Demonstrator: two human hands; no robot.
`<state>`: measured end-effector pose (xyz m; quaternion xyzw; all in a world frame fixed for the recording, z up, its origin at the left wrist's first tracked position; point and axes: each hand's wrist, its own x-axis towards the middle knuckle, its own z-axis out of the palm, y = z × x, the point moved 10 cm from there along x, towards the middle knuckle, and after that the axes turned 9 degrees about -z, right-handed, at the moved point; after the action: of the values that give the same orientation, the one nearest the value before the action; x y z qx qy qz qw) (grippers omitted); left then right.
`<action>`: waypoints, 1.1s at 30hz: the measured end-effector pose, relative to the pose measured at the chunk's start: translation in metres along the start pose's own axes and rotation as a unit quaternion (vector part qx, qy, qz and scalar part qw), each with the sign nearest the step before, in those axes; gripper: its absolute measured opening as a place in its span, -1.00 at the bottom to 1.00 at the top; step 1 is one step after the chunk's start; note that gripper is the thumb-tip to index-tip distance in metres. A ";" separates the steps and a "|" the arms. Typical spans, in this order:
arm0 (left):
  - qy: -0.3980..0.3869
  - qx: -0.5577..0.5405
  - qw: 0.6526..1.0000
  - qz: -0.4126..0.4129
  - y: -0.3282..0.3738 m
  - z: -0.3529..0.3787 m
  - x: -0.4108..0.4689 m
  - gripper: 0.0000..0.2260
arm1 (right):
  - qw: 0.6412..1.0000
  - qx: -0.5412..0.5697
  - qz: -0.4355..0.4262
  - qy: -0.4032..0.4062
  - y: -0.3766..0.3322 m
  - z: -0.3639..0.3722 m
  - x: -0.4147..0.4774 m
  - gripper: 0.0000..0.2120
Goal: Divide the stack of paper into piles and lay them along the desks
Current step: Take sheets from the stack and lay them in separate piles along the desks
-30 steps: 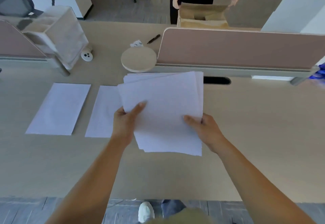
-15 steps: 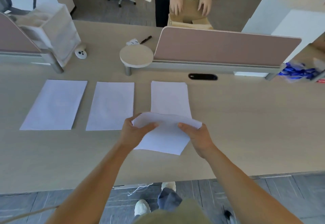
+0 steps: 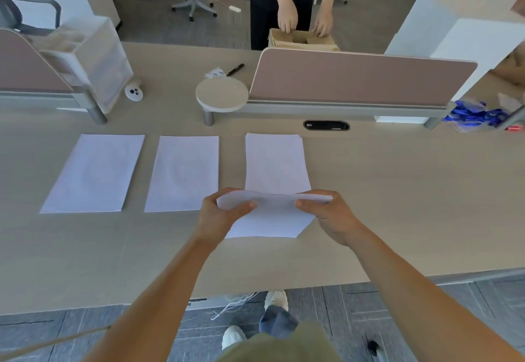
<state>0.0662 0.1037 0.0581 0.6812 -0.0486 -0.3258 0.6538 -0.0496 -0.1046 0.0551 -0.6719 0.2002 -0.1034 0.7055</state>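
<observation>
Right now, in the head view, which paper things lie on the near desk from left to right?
Left paper pile → middle paper pile → third paper pile, whose near end is hidden by the held paper stack.

No text, label, brand, number or sign is showing clearly enough to be read anywhere in this view. The 3 paper piles [image 3: 93, 172] lying on the table [image 3: 397, 205] are showing blank white faces, and the sheets [image 3: 270, 219] being held are looking just as blank. The small white packet [image 3: 216, 72] lying beside the black marker [image 3: 235, 69] is carrying some dark marks, but they are appearing too small and blurred to make out.
</observation>
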 end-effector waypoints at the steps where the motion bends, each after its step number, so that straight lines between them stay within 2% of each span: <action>1: -0.005 0.003 1.000 0.004 0.003 0.003 -0.001 -0.77 | 1.000 0.002 -0.011 0.006 -0.004 0.002 0.000 -0.70; 3: -0.008 0.014 1.000 0.019 0.012 0.005 -0.002 -0.82 | 1.000 0.008 -0.026 0.008 -0.013 0.003 0.001 -0.69; 6: -0.019 0.049 0.998 0.039 0.021 -0.002 -0.001 -0.87 | 0.999 0.006 -0.032 -0.014 -0.020 0.003 0.002 -0.53; 9: -0.034 0.083 0.996 0.024 0.007 -0.002 0.001 -0.80 | 0.999 0.017 -0.019 -0.026 -0.011 0.002 0.000 -0.47; 12: -0.019 0.067 0.998 0.003 -0.008 -0.004 0.001 -0.72 | 0.999 0.033 -0.017 -0.010 0.001 0.001 -0.001 -0.39; 16: -0.008 0.057 0.998 0.001 -0.011 -0.003 0.000 -0.54 | 0.999 0.023 -0.041 -0.010 -0.002 0.004 -0.002 -0.37; 18: -0.006 0.061 0.998 0.002 -0.013 -0.003 0.000 -0.50 | 0.999 0.024 -0.046 -0.009 -0.003 0.004 -0.002 -0.44; 21: -0.009 0.065 0.998 0.000 -0.013 -0.004 -0.002 -0.54 | 0.999 0.012 -0.041 -0.009 -0.003 0.002 -0.003 -0.67; 22: -0.009 0.068 0.998 -0.001 -0.013 -0.004 -0.003 -0.55 | 0.999 0.005 -0.037 -0.009 -0.003 0.002 -0.004 -0.70; 25: -0.024 0.079 0.997 0.004 -0.014 0.000 -0.007 -0.61 | 1.000 -0.010 -0.028 -0.010 -0.001 0.003 -0.005 -0.59; 28: -0.034 0.145 0.989 0.009 -0.016 0.005 -0.007 -0.96 | 0.999 -0.022 -0.030 -0.004 0.001 0.003 -0.003 -0.47; 30: -0.025 0.201 0.979 0.018 -0.017 0.005 -0.004 -0.93 | 0.999 -0.033 -0.034 0.010 -0.002 0.002 -0.003 -0.52; 32: -0.024 0.236 0.971 0.036 -0.014 0.012 -0.002 -0.62 | 0.997 -0.049 -0.045 0.027 -0.009 -0.003 -0.004 -0.63; 33: -0.026 0.237 0.970 0.037 -0.010 0.016 -0.002 -0.55 | 0.997 -0.052 -0.050 0.038 -0.014 -0.009 -0.004 -0.72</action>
<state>0.0527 0.0921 0.0502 0.8059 -0.1664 -0.2980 0.4837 -0.0556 -0.1118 0.0695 -0.7127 0.1982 -0.1528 0.6553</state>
